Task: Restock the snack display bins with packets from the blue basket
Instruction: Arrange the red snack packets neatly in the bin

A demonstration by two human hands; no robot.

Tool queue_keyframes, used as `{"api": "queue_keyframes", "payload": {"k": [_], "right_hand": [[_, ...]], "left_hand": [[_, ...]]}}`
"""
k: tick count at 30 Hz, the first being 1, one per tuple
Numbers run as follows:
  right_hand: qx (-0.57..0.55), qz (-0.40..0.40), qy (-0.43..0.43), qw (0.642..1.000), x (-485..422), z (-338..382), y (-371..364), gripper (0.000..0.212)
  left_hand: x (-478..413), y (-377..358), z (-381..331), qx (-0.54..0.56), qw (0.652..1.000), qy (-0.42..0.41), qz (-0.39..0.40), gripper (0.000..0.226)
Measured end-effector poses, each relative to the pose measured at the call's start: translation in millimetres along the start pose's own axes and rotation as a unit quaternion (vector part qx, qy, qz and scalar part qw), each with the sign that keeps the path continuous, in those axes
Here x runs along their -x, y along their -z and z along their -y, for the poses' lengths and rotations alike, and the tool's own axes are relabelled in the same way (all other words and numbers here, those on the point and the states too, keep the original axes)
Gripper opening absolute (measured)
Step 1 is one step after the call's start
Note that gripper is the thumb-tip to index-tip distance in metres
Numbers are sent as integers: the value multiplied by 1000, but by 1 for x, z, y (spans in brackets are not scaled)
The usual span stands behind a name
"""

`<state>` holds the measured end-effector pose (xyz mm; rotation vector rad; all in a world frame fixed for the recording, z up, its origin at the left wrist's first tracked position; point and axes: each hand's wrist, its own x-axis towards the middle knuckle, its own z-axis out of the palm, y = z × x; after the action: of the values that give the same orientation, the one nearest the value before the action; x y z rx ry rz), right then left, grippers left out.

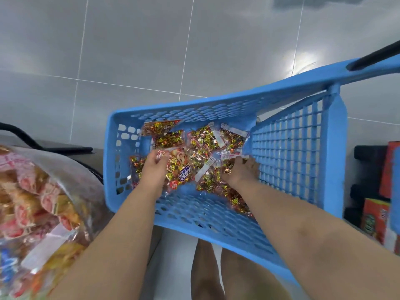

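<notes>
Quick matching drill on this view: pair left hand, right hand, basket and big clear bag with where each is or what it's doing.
1 left hand
2 right hand
3 basket
4 big clear bag

A beside the mesh end wall, on packets
B far left, outside the basket
C on grey tiles
D fingers on the packet with a cartoon face

Pairs: 1-D, 2-A, 3-C, 4-B

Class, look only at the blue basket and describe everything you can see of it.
The blue basket looks like moulded plastic, with lattice walls pierced by oval and square holes and a solid rim. A dark handle rises at its far right corner. It sits tilted above a grey tiled floor. Clear packets of gold-wrapped sweets lie inside. The left hand and right hand reach in, each gripping packets.
</notes>
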<state>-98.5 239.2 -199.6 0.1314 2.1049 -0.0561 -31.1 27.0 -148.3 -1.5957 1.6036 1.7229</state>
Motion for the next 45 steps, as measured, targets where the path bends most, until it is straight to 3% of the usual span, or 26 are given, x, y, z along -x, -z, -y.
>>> {"api": "queue_keyframes", "payload": {"k": [3,6,11,14,16,20,22,26,30,31,33,36,39,45], "right_hand": [[-19,-2,-6,1000,0,-3,1,93],[-69,-31,2,997,3,-11,4,87],[-148,-102,92,979,23,-28,0,75],[-349,-74,84,930,39,-25,10,76],[-422,-83,77,900,51,-17,20,78],[-384,-56,233,892,90,9,29,80],[-304,-64,298,903,102,23,22,82],[-238,-85,318,914,111,43,4,86],[-293,4,369,882,97,48,0,72],[-325,11,361,874,89,49,0,61],[-404,-26,262,876,65,48,-2,45],[-370,-14,97,924,19,48,-10,54],[-280,51,54,957,-8,55,-21,68],[-267,81,45,959,-9,69,-31,87]], "left_hand": [[8,1,-3,16,1000,-4,14,10],[16,2,-3,8,1000,-2,16,21],[25,1,-2,22,1000,14,-9,30],[35,0,-5,35,999,34,-19,40],[40,-2,-8,46,998,49,-14,44],[53,-10,-12,111,992,49,24,30],[58,-14,-16,138,988,47,53,38],[60,-11,-23,78,994,28,66,62],[54,7,-17,27,999,-35,5,16],[49,12,-15,16,999,-40,-16,18],[40,21,-15,6,998,-38,-47,19],[26,33,-12,9,997,-35,-75,17],[19,41,-7,41,995,-24,-85,19],[18,47,0,87,991,-13,-97,19]]}}
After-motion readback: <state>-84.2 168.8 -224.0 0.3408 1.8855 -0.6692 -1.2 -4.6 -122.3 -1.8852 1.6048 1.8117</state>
